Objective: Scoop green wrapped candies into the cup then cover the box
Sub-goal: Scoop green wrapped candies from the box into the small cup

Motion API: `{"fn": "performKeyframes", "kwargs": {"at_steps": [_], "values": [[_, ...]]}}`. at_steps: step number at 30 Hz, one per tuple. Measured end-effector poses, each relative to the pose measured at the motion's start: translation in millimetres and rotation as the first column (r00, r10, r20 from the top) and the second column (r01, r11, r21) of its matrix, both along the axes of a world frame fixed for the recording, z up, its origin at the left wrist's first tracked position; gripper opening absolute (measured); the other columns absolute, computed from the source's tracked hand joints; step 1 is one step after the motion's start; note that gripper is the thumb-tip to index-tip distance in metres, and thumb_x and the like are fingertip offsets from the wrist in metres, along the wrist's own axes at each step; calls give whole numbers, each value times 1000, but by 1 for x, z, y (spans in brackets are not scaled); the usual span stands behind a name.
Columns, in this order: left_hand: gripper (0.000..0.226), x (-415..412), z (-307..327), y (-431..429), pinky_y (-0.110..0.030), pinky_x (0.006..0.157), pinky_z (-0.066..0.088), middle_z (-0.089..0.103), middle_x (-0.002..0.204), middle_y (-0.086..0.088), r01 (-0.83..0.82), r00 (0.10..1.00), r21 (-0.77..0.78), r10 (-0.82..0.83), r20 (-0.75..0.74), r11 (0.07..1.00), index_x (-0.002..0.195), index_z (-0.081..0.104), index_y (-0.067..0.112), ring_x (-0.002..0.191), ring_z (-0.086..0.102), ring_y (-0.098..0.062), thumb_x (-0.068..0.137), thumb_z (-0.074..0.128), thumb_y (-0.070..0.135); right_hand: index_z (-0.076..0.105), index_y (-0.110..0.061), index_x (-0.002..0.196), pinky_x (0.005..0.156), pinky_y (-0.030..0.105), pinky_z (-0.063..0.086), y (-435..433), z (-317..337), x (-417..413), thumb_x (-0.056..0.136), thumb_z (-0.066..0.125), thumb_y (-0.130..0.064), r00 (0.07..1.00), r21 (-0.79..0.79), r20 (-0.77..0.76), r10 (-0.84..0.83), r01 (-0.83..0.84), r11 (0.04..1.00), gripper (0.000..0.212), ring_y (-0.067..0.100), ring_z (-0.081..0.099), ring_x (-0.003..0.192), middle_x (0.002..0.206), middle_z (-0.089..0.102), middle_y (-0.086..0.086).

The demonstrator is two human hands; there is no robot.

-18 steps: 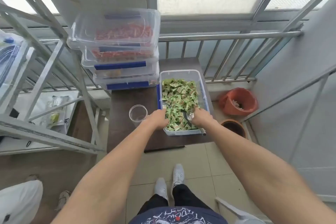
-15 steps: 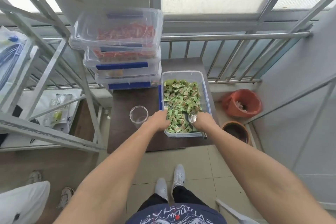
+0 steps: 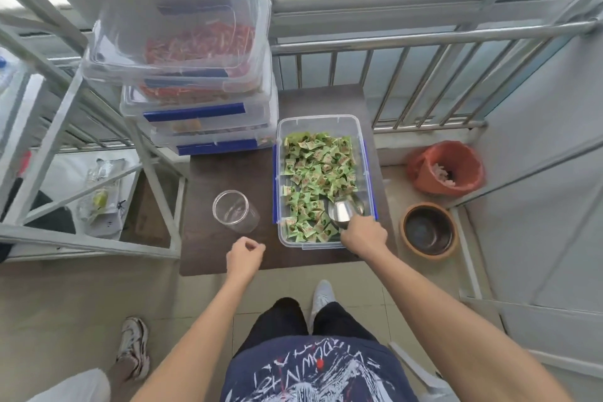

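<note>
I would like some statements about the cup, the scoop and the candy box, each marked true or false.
1. The clear cup is empty. True.
2. The right hand holds a metal scoop inside the open box. True.
3. The left hand grips the cup. False: it hangs near the table edge, touching nothing.
4. The cup stands to the right of the box. False: it stands to its left.
5. A lid covers the green candies. False: the box is open.
</note>
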State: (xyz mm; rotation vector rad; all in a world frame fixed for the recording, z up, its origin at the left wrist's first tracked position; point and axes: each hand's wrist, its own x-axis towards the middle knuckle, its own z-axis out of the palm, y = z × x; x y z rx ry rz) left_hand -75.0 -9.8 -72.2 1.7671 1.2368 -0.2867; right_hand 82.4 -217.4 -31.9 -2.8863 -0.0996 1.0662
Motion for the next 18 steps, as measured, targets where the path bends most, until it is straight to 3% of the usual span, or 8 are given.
{"fn": "performKeyframes", "kwargs": {"at_steps": [3,8,12,16,18], "values": [[15,3,-5,1,-34,73,50,76,85,-5,-91,995,-69,93,23,993,93,70,12,91,75,-25,95,64,25,67,-9,114,75,34,43,3,-1,1,94,55,-21,1000,0,-4,23,-23,1000,26,32,65,107,116,67,13],[18,35,0,-7,-30,69,50,76,82,-4,26,997,-40,-23,71,999,89,68,12,84,73,-23,95,64,28,66,-9,115,82,36,48,10,3,5,92,55,-17,1000,3,-27,-5,5,1000,26,32,65,110,117,67,12],[23,45,-1,4,-31,69,51,77,81,-5,85,996,-90,-81,49,992,91,71,5,78,74,-21,95,65,27,65,-6,111,78,36,49,11,4,6,92,58,-19,997,42,-39,-61,63,997,23,35,64,108,115,66,15],[20,27,-19,30,-29,63,49,78,88,-10,-8,998,-184,-3,-60,983,95,73,7,74,72,-19,91,70,26,64,-3,107,79,37,49,14,4,7,91,60,-18,990,77,-41,-132,135,988,22,37,63,108,114,65,18],[41,13,-28,45,-30,63,50,74,92,-8,-105,989,-211,80,-122,972,113,68,2,81,74,-21,85,77,30,64,-2,108,78,36,47,15,4,6,91,61,-18,986,89,-41,-162,165,982,24,38,62,109,114,65,19]]}}
